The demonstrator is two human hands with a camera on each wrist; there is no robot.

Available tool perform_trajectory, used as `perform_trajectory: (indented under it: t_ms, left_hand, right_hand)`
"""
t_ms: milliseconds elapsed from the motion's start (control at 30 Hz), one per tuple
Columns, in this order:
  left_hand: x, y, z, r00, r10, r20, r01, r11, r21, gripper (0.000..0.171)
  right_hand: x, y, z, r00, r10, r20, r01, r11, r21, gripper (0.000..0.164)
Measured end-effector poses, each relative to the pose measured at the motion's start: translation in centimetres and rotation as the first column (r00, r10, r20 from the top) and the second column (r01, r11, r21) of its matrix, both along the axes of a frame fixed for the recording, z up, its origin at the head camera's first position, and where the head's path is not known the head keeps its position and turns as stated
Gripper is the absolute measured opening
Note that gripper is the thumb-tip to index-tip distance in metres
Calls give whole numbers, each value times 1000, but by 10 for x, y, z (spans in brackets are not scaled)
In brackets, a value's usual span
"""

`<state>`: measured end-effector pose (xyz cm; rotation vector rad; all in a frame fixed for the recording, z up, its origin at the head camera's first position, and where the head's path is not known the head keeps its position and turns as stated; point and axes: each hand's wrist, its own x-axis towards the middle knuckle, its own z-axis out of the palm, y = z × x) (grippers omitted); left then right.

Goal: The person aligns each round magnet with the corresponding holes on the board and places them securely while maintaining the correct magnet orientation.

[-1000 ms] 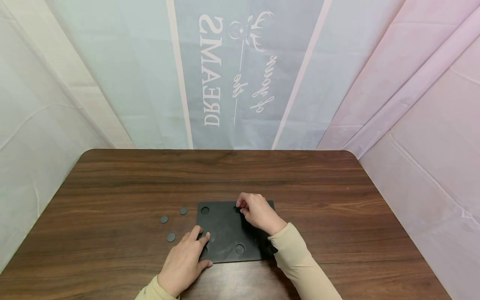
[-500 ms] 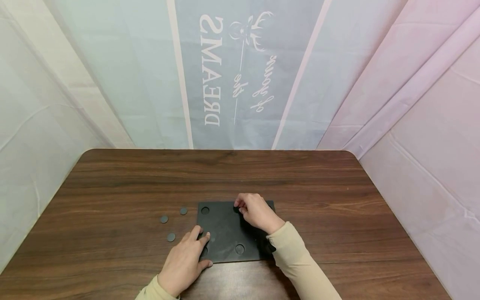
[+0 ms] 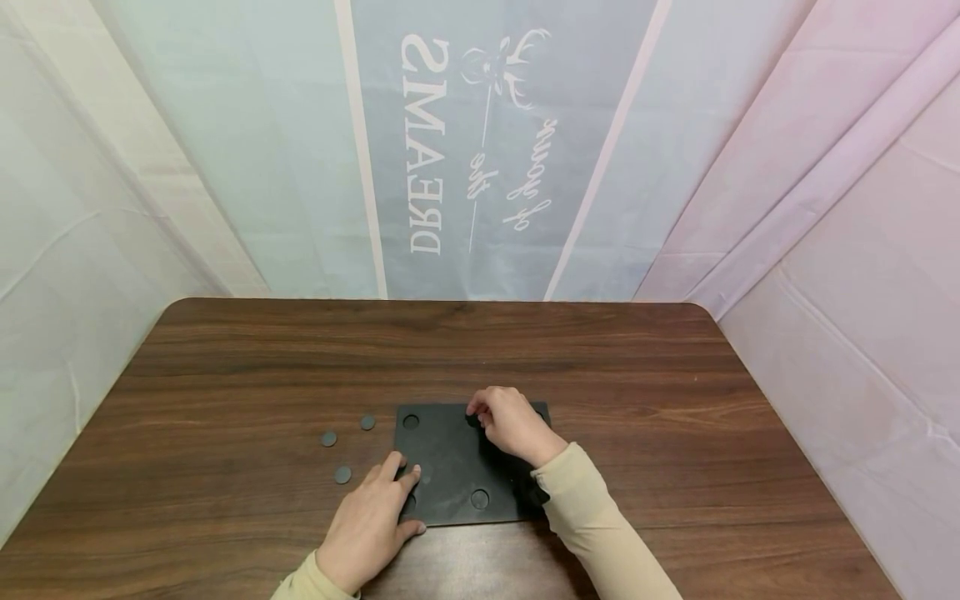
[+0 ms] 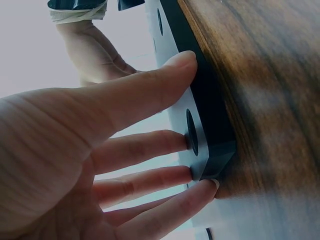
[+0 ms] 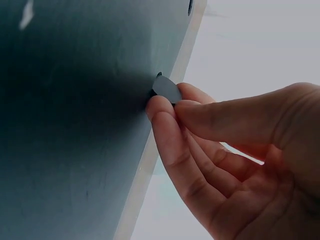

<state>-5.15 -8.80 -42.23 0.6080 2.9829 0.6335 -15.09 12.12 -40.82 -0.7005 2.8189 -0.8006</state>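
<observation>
A flat black board (image 3: 450, 462) with round recesses lies near the front of the table. My right hand (image 3: 513, 425) pinches a small dark grey disc (image 5: 167, 89) between thumb and fingers, tilted at a recess by the board's far edge; the right wrist view shows the recess rim just behind it. My left hand (image 3: 369, 521) rests at the board's near left corner, fingers extended. In the left wrist view its thumb (image 4: 182, 60) lies on the side edge, and the other fingertips touch the top and corner next to a round recess (image 4: 192, 132).
Three loose grey discs, one closest to the board (image 3: 367, 422), another farthest left (image 3: 328, 438) and one nearer me (image 3: 342, 475), lie left of the board. The wooden table (image 3: 637, 375) ends at a printed cloth backdrop (image 3: 480, 150), with pale cloth on both sides.
My right fingertips have shifted slightly left at the far recess, still pinching the disc. The left hand, the board and the loose discs have stayed in place.
</observation>
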Motion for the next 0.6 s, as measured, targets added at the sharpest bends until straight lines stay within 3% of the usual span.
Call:
perform_trajectory:
  t_ms: [367,600]
  left_hand:
    - [-1,-1,3,1000,5,24,-6,1000,14,62]
    - [-3,-2,5,999,-1,50,1,1000,11,62]
  right_hand:
    - [2,1,1,999,1,-50,0,1000,2,23]
    - [1,1,1,1000,7,-26,-6,1000,13,22]
